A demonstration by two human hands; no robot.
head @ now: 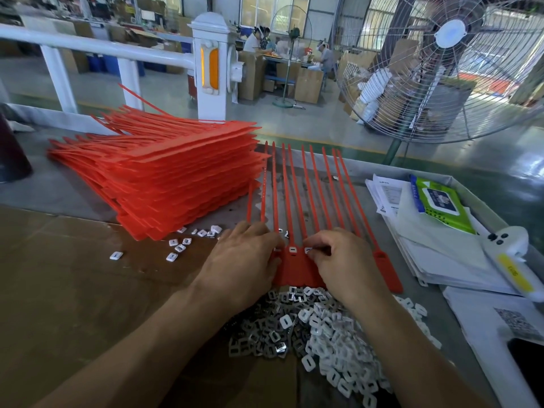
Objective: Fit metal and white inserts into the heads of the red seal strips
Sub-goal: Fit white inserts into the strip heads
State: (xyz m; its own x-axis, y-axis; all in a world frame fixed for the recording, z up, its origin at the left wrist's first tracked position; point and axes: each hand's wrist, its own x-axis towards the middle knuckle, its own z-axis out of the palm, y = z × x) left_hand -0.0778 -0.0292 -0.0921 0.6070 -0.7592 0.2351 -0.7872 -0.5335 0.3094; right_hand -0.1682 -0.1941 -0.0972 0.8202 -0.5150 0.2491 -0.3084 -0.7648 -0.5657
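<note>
A joined row of red plastic seal strips [297, 269] lies flat on the grey tabletop [59, 189], heads toward the person, thin tails fanning away. The left hand [250, 260] rests on the heads at the left end, fingers fairly straight, its grip holding nothing visible. The right hand [344, 260] has its fingers curled, pinching a small white rectangular insert [308, 250] at a strip head; beside it, 1 head already carries a white insert [292, 249]. Just below the heads lies a heap of metal and white plastic inserts [318, 328]. A tall stack of red strip sheets [176, 178] sits to the left.
</note>
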